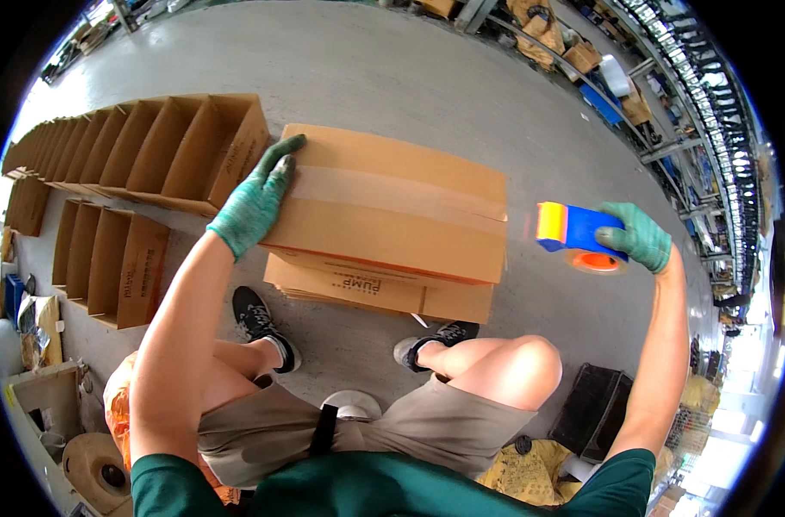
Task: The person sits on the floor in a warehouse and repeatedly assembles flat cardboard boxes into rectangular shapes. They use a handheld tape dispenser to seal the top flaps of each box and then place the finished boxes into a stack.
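A closed cardboard box (pixel 392 194) lies before me, a strip of clear tape running along the seam of its top. It rests on a stack of flattened cardboard (pixel 349 284). My left hand (pixel 259 200), in a green glove, is spread flat against the box's left end, thumb and fingers over the edge and top. Off the right end of the box, my gloved right hand (pixel 638 234) grips a blue tape dispenser (pixel 586 226) with a yellow front and an orange core. A gap separates the dispenser from the box.
Open empty cardboard boxes (pixel 164 155) stand in a long row at the left, with a shorter group (pixel 108 258) nearer me. A black crate (pixel 592 409) sits by my right knee. Metal shelving (pixel 668 151) with assorted goods lines the far right. Grey floor (pixel 358 65) extends beyond the box.
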`<action>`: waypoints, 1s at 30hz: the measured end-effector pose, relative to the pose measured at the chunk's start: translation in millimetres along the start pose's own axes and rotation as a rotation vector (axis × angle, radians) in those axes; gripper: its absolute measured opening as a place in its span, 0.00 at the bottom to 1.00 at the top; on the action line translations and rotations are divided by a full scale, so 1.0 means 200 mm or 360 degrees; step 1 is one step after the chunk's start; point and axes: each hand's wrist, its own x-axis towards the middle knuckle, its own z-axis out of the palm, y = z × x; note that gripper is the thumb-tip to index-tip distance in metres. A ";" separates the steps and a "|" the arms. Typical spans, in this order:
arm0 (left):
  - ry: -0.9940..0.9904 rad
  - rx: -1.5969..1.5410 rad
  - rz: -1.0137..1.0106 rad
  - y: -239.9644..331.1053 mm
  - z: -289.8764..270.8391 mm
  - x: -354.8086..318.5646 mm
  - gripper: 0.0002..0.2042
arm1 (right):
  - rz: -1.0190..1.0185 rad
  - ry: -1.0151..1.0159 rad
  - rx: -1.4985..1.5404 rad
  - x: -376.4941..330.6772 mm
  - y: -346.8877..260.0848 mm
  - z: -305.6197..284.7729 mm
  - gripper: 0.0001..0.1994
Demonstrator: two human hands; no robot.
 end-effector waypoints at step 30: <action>0.0011 0.0145 -0.0101 0.03 0.03 0.04 0.21 | 0.0321 0.0698 0.0637 0.56 0.32 1.53 0.17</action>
